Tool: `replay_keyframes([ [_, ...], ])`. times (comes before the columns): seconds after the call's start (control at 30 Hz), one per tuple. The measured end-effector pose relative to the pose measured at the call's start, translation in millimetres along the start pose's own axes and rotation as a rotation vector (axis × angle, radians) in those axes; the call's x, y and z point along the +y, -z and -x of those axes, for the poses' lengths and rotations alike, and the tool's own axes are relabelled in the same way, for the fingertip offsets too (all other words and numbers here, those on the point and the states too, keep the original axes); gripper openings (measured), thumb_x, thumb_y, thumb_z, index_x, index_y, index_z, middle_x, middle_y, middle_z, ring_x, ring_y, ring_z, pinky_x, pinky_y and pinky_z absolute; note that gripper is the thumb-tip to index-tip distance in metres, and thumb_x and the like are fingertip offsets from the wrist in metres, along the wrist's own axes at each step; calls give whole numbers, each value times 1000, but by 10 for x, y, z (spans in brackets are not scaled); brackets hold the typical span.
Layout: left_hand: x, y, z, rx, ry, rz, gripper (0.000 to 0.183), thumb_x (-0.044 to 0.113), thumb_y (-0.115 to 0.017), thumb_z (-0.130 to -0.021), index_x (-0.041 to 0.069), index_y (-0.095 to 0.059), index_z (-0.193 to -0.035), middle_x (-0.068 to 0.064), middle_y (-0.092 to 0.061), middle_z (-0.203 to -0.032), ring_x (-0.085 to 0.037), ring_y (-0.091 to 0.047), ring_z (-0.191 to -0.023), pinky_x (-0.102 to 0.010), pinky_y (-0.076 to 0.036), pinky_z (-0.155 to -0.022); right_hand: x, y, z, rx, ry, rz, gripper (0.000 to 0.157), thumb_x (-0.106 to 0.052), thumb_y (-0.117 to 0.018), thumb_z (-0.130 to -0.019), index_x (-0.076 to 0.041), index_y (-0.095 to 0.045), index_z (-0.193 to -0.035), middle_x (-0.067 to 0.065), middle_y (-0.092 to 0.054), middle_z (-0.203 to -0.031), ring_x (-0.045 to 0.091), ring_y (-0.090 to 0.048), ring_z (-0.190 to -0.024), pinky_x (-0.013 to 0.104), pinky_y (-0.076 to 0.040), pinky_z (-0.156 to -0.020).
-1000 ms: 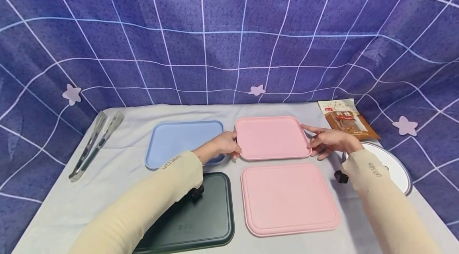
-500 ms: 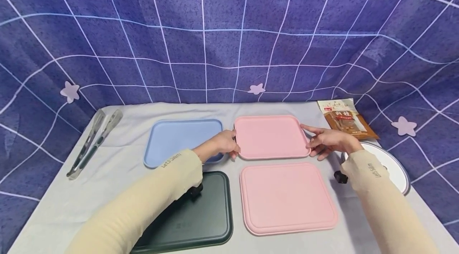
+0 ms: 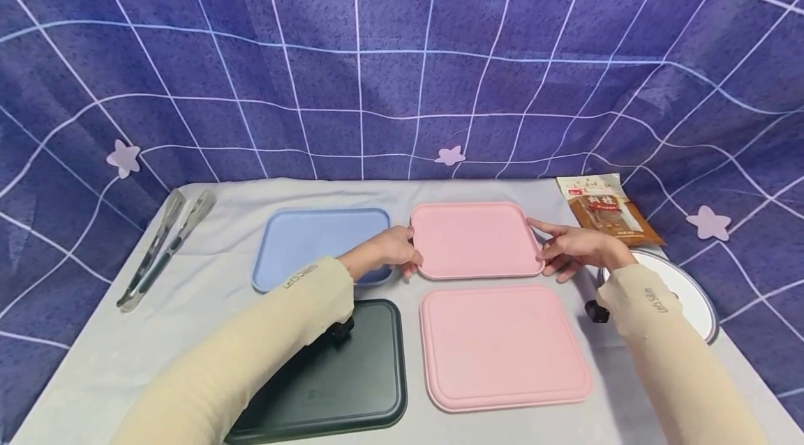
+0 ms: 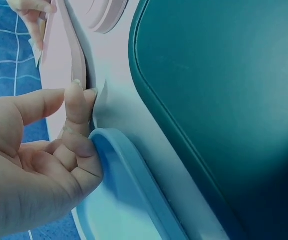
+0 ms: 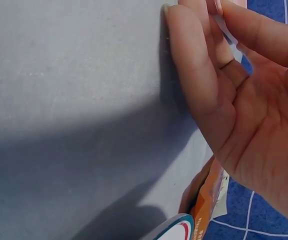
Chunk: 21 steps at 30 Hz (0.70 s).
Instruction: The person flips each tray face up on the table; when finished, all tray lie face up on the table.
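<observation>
A rectangular pink tray [image 3: 475, 240] lies at the back of the table. My left hand [image 3: 391, 250] grips its left edge, reaching across the right side of a blue tray [image 3: 301, 243]. In the left wrist view, the fingers of the left hand [image 4: 59, 150] are bent at the pink rim [image 4: 78, 55], above the corner of the blue tray [image 4: 129, 165]. My right hand [image 3: 581, 250] holds the right edge of the same pink tray. The right wrist view has the right hand [image 5: 234, 85] with fingers at the rim, mostly cut off by the frame's top.
A second pink tray or board [image 3: 505, 347] lies in front, beside a dark green tray [image 3: 339, 368] partly under the left sleeve. Metal tongs [image 3: 166, 250] lie far left. A brown food packet [image 3: 609, 211] and a round white lid-like thing [image 3: 675, 284] are at right, before a blue curtain [image 3: 389, 82].
The head view has shifted very slightly. Both hands stay at the edges of the upper pink tray, which keeps its place.
</observation>
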State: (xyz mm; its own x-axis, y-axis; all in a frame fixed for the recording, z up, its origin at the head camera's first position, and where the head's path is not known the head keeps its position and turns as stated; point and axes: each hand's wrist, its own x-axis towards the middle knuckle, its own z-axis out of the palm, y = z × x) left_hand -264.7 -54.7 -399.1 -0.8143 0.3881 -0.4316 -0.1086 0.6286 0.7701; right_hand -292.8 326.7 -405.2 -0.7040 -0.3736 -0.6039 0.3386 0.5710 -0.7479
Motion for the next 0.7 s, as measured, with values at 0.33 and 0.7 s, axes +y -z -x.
replay_keyframes([
  [0.33, 18, 12, 31, -34, 24, 18, 85, 7, -63, -93, -7, -8, -157, 2, -62, -57, -6, -55, -46, -20, -30, -47, 20, -21, 6, 12, -6, 5, 95, -9, -59, -97, -31, 7, -161, 4, -68, -91, 16, -70, -79, 39, -60, -69],
  [0.7, 31, 361, 317, -82, -61, -79, 72, 22, -58, -99, 4, -22, -159, -18, -73, -106, -15, -67, -70, -22, -38, -56, 13, -39, 16, 29, -8, -16, 94, -10, -59, -98, -30, 7, -162, 4, -67, -92, 15, -70, -78, 38, -60, -69],
])
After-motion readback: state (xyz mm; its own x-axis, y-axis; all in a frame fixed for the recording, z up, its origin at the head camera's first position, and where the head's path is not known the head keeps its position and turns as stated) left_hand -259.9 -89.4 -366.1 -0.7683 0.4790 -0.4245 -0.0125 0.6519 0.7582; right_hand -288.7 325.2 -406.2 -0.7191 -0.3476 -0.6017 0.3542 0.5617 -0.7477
